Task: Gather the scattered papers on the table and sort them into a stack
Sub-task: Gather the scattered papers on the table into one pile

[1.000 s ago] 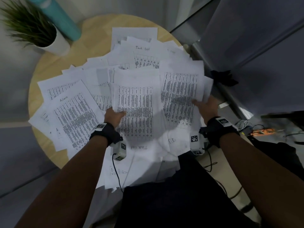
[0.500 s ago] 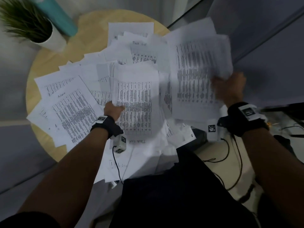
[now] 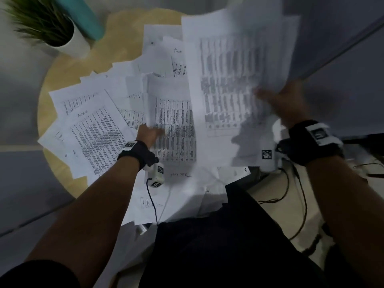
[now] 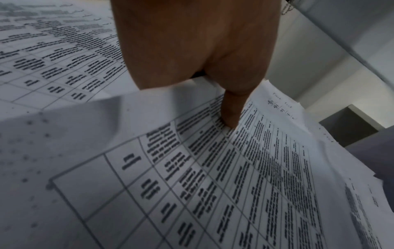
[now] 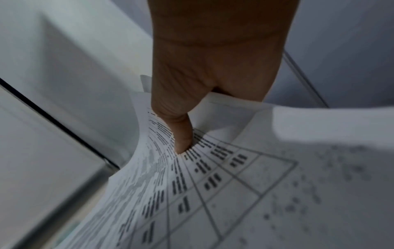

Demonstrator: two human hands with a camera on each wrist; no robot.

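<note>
Many white printed papers (image 3: pixel 99 129) lie scattered and overlapping across a round wooden table (image 3: pixel 62 71). My right hand (image 3: pixel 280 100) pinches a bundle of printed sheets (image 3: pixel 232 80) by its right edge and holds it up above the table's right side; the thumb (image 5: pixel 181 133) lies on top of the sheets (image 5: pixel 213 193). My left hand (image 3: pixel 148 134) grips the left edge of a table-printed sheet (image 3: pixel 174 125) in the middle of the pile, with its thumb (image 4: pixel 231 109) pressed on the page (image 4: pixel 213 168) and the other fingers hidden beneath.
A potted plant in a white pot (image 3: pixel 68 38) and a teal bottle (image 3: pixel 83 15) stand at the table's far left. Grey cabinet panels (image 3: pixel 342 59) rise on the right. Cables (image 3: pixel 295 194) trail on the floor by my dark-clothed lap (image 3: pixel 218 246).
My right hand has lifted its bundle of sheets off the table's right side, up and toward the far side. My left hand has stayed on the middle sheet, whose left edge now curls up.
</note>
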